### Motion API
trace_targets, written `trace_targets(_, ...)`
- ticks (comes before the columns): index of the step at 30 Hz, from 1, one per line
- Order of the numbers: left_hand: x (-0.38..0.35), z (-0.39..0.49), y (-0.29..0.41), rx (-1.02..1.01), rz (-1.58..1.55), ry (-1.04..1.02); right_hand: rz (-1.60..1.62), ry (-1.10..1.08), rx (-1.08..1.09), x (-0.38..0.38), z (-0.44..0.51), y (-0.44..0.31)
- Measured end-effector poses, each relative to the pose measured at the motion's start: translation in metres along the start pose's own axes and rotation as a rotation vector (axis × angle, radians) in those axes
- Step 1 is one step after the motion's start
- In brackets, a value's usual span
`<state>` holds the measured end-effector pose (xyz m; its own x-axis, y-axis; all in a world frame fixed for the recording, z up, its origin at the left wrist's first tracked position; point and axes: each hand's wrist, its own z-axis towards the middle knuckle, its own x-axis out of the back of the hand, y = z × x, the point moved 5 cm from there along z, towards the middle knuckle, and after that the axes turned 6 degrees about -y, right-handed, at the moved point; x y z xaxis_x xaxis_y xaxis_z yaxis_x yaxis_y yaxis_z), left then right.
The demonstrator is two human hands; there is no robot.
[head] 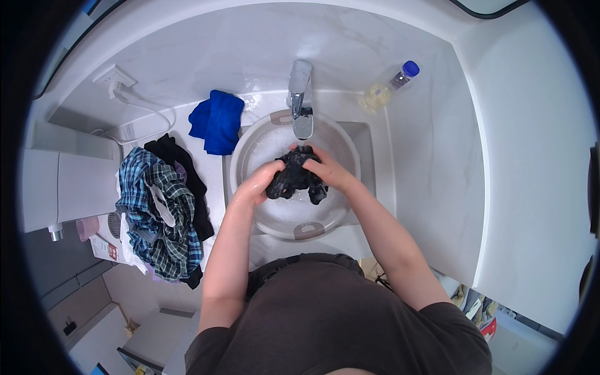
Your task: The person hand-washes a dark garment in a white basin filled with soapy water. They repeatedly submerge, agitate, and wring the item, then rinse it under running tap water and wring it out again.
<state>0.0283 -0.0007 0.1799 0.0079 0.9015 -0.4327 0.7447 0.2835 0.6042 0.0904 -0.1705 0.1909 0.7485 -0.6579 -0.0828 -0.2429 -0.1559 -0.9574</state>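
Both of my hands grip a wet, dark cloth (297, 171) that is bunched up and has some suds on it. My left hand (262, 180) holds its left side, thumb on top. On the right side, my right hand (330, 168) grips it with some fingers hidden behind the fabric. Directly above the cloth is the spout of a chrome faucet (302, 105), with water falling onto it. Below lies a round, pale plastic basin (238, 180) of soapy water (300, 215), which sits in the sink (367, 154).
A folded blue cloth (220, 124) lies left of the faucet. Further left, plaid and dark clothes (164, 206) are heaped beside a white appliance (84, 183). A clear bottle with a blue cap (377, 96) stands at the back right. A plugged-in cord (150, 110) runs along the left wall.
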Motion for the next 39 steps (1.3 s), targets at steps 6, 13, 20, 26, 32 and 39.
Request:
trace_targets(6,0.016,-0.001,0.005,-0.465,0.782,0.693,-0.53,0.404,-0.003,0.003,-0.008,0.006)
trace_targets(13,0.01,0.005,-0.001,-0.64,1.126,0.878,-1.221,0.13,-0.343,-0.044,-0.005,0.029)
trace_targets(20,0.034,0.07,-0.057,-0.012,-0.528,0.2,-0.255,0.399,-0.14,-0.039,0.016,0.035)
trace_targets(26,0.03,0.046,-0.048,-0.35,-0.218,-0.105,-0.617,0.238,0.397,-0.099,-0.011,-0.045)
trace_targets(32,-0.002,0.051,-0.05,-0.442,-0.861,-0.343,-0.718,0.492,0.36,-0.075,-0.006,-0.032)
trace_targets(39,0.014,0.04,-0.03,-0.272,-0.125,0.516,-0.811,0.602,-0.279,0.001,0.018,0.018)
